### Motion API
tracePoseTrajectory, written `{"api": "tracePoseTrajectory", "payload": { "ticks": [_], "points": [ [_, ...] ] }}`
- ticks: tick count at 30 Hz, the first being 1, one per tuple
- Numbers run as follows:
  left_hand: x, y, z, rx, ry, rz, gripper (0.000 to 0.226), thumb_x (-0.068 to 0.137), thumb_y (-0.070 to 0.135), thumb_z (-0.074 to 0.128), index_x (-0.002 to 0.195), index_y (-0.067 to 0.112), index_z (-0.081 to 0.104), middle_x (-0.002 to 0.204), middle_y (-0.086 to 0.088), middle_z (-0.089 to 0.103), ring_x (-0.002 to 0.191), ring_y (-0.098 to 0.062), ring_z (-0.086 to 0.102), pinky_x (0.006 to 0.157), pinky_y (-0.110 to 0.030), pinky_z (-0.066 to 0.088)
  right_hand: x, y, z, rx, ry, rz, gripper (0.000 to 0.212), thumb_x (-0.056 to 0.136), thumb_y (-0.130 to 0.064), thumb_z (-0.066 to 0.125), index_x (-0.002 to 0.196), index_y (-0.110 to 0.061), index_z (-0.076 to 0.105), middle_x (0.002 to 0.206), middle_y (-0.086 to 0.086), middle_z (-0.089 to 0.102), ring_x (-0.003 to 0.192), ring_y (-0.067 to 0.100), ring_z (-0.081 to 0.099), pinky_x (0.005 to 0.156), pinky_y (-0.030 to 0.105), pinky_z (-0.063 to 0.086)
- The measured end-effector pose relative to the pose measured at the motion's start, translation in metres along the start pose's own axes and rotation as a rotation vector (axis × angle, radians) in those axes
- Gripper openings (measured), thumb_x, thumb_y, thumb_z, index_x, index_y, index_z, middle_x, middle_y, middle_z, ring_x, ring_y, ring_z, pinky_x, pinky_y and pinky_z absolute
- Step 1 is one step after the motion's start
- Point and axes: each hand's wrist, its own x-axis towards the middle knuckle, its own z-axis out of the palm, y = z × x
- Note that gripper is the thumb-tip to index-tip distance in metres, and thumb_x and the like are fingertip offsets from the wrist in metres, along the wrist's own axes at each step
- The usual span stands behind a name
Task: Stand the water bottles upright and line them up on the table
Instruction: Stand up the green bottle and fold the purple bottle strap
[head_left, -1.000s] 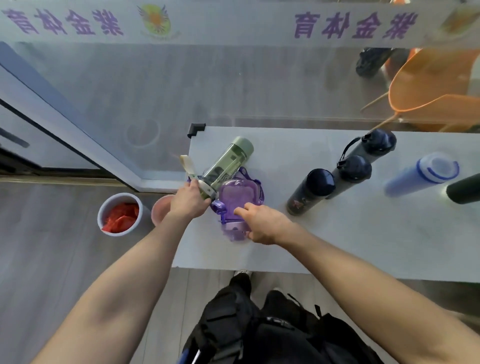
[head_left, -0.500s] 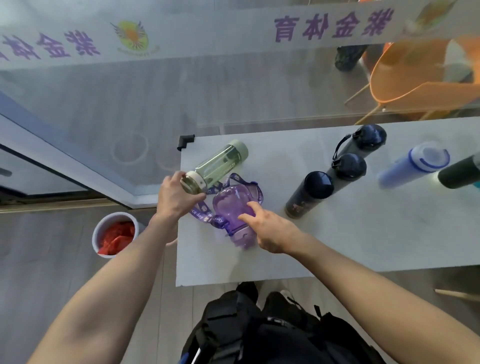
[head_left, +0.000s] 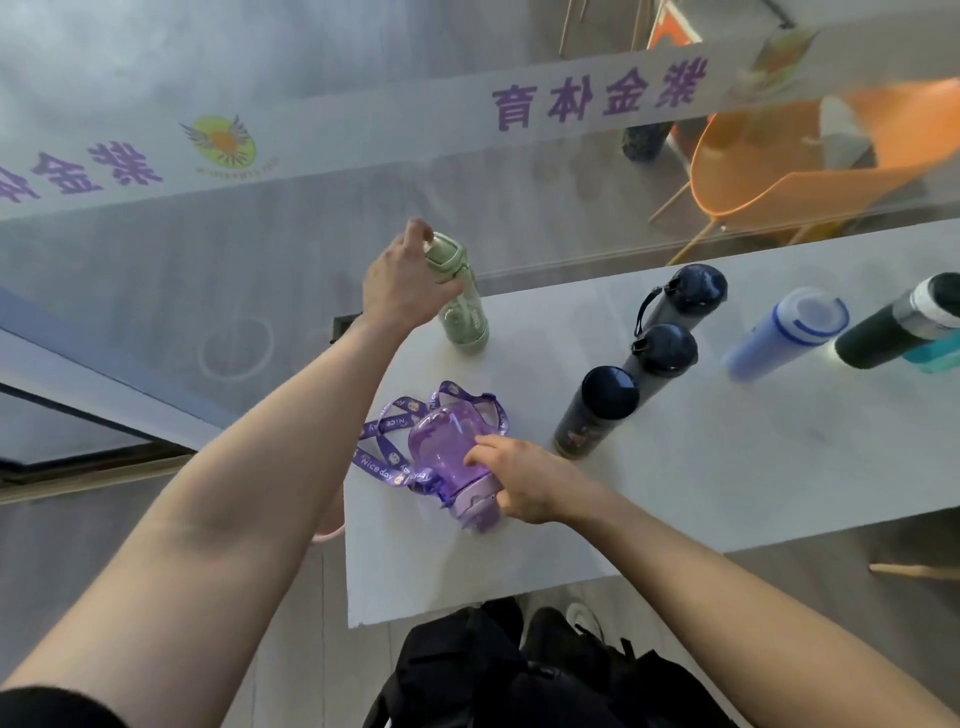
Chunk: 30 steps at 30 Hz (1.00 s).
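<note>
head view: left hand (head_left: 402, 283) grasping pale green translucent plastic bottle (head_left: 462, 306), upright at white table (head_left: 701, 467) far-left corner, 11 o'clock. right hand (head_left: 524, 480) gripping purple translucent bottle with printed strap (head_left: 449, 452), lying at 9 o'clock. three dark capped bottles (head_left: 644, 358) upright, centre; blue-ringed bottle (head_left: 784, 332) at 2 o'clock.

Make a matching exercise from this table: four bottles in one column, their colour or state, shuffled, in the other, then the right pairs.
Things:
1. green bottle
2. purple bottle
3. light blue bottle
4. nearest dark bottle

States:
A. lying on its side, strap looped around it, right hand on it
B. upright, dark cap, no hand on it
C. upright, left hand around its top
D. upright, blue-ringed cap

Pairs: 1-C, 2-A, 3-D, 4-B
</note>
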Motion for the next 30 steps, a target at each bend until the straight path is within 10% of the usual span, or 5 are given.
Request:
{"api": "tracePoseTrajectory", "payload": {
  "ticks": [21,30],
  "points": [
    [-0.011,-0.019,0.02,-0.07,-0.143,0.117,0.096,0.087,0.037,0.088,0.165,0.035,0.031,0.16,-0.003,0.041,0.129,-0.028,0.061,0.102,-0.047,0.054,-0.01,0.033,0.008,0.07,-0.027,-0.013,0.062,0.095,-0.033,0.08,0.151,-0.028,0.054,0.156,-0.004,0.052,0.135,0.024,0.059,0.113,0.043,0.049],
    [-0.146,-0.066,0.01,-0.036,-0.249,-0.063,0.024,0.106,0.037,0.058,0.113,0.023,0.077,0.105,0.006,0.079,0.092,-0.016,0.072,0.092,-0.044,0.059,-0.006,0.011,0.01,-0.199,0.021,-0.25,0.041,0.109,-0.029,0.059,0.149,-0.035,0.049,0.125,0.006,0.063,0.108,0.032,0.066,0.09,0.047,0.058]
  ]
}}
